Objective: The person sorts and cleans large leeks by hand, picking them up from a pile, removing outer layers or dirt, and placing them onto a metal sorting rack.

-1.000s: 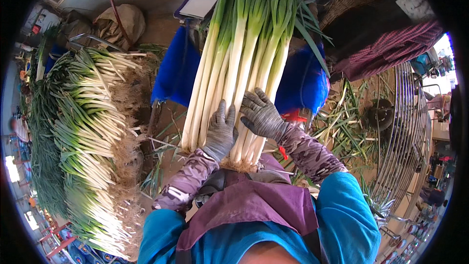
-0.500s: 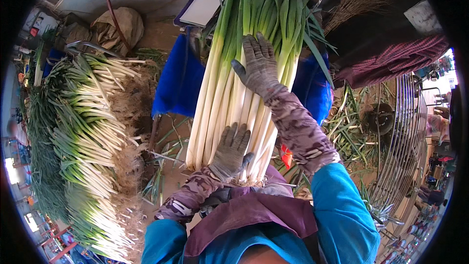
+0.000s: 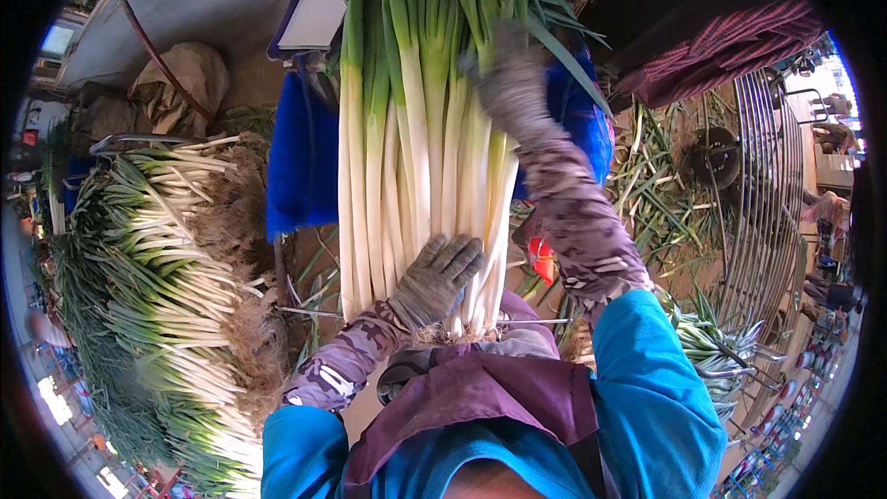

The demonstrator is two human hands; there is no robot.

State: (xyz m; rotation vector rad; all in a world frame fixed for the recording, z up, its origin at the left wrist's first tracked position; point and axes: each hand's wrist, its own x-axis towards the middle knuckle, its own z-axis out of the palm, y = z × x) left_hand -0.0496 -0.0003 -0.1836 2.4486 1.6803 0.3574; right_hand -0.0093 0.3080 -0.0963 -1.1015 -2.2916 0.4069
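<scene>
A broad bundle of long green onions [image 3: 407, 157] lies before me, white stems toward my body and green leaves at the far end. On the lower stems rests my left hand [image 3: 436, 279], in a grey-brown glove, fingers stretched out flat. My right hand [image 3: 513, 88], gloved the same way, is at the bundle's right side, where white turns to green. Motion smears its fingers, so I cannot tell whether they grip any stalk. The root ends come close to my purple apron [image 3: 471, 397].
A large heap of green onions [image 3: 176, 296] with roots on lies at left. Blue cloth [image 3: 300, 148] hangs beside the bundle. A metal rack [image 3: 762, 185] stands at right, near leaf scraps [image 3: 661, 212] on the floor. A sack [image 3: 189, 83] sits at the far left.
My right hand has moved from the middle of the bundle toward its right edge and slightly farther away. My left hand stays on the lower stems. The whole view has shifted a little.
</scene>
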